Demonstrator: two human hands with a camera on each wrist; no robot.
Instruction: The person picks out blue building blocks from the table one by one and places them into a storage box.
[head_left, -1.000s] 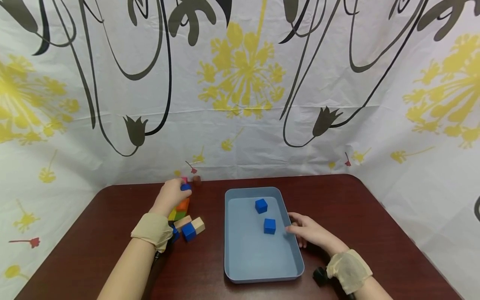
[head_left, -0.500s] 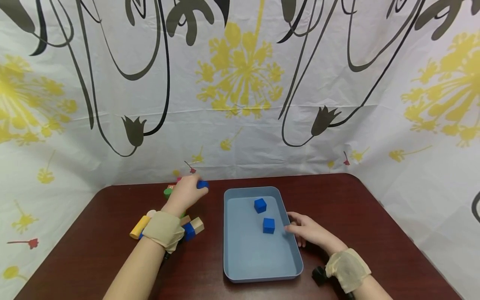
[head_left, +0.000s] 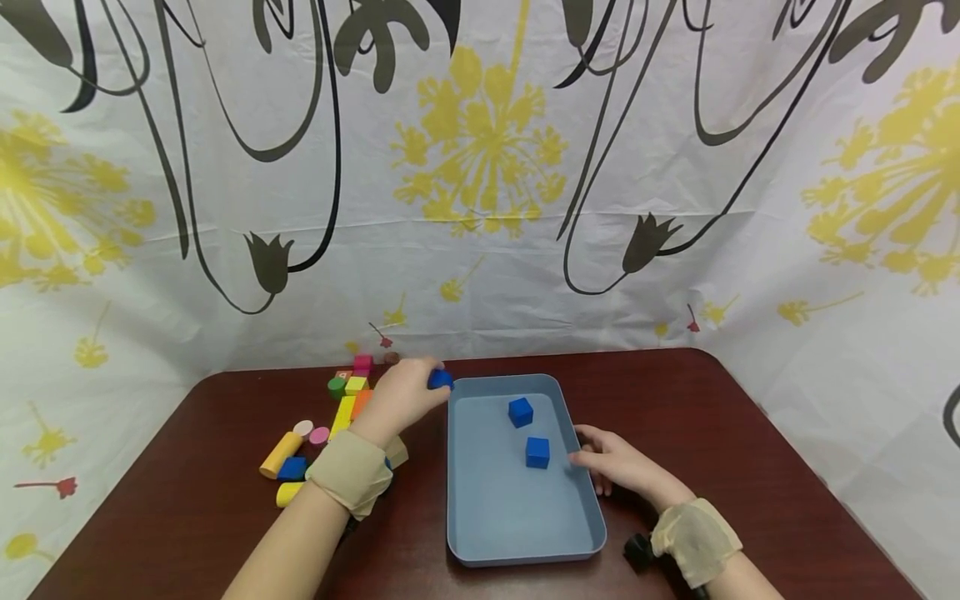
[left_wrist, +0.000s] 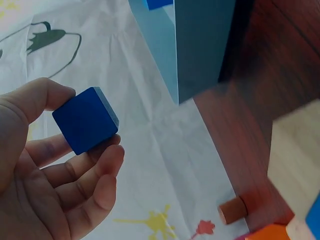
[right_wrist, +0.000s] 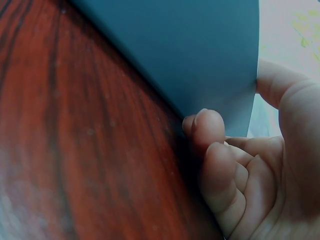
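My left hand (head_left: 400, 403) pinches a blue cube (left_wrist: 86, 121) between thumb and fingers, raised near the tray's far left corner. The grey-blue tray (head_left: 495, 517) lies on the table, and inside it two other blue cubes rest apart, a far one (head_left: 521, 412) and a nearer one (head_left: 537, 452). At the tray's right side my right hand (head_left: 624, 463) grips the edge. Seen from the right wrist, its thumb hooks over the rim while curled fingers (right_wrist: 220, 167) lie along the outer wall (right_wrist: 200, 60).
Left of the tray is a loose group of coloured blocks, partly behind my left arm: a yellow-orange cylinder (head_left: 281, 455), a blue block (head_left: 292, 469), a green cylinder (head_left: 337, 387) and a pink block (head_left: 363, 364). A brown cylinder (left_wrist: 233, 210) stands near the table's back edge. A patterned cloth (head_left: 480, 292) hangs behind.
My left hand has carried the blue cube rightward from the block group to the tray's far left corner. The right hand and the tray have stayed in place.
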